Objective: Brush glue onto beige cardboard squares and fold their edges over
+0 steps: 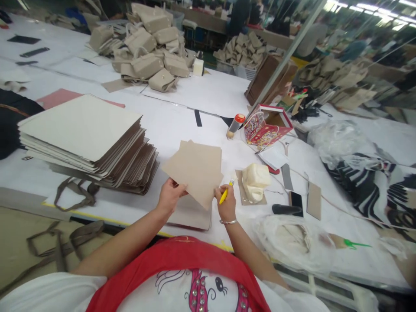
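Both my hands hold a flat beige panel (195, 173), turned at an angle above another panel of the same colour. My left hand (169, 197) pinches its lower left edge between thumb and fingers. At the lower right corner, my right hand (225, 203) grips the panel and also keeps a yellow pen-like tool (225, 196) between its fingers. Under them, close to the table edge, lies a short stack of panels (195, 220). A tall stack of panels (81, 125), pale on top with brown edges, stands to the left.
A white plastic container (255, 177) rests on a small board at the right, near a phone (296, 203) and a plastic bag (292, 238). Farther back are a red-patterned paper bag (268, 125), a red-capped bottle (236, 125) and heaped beige bags (146, 52). Dark straps (76, 193) lie left.
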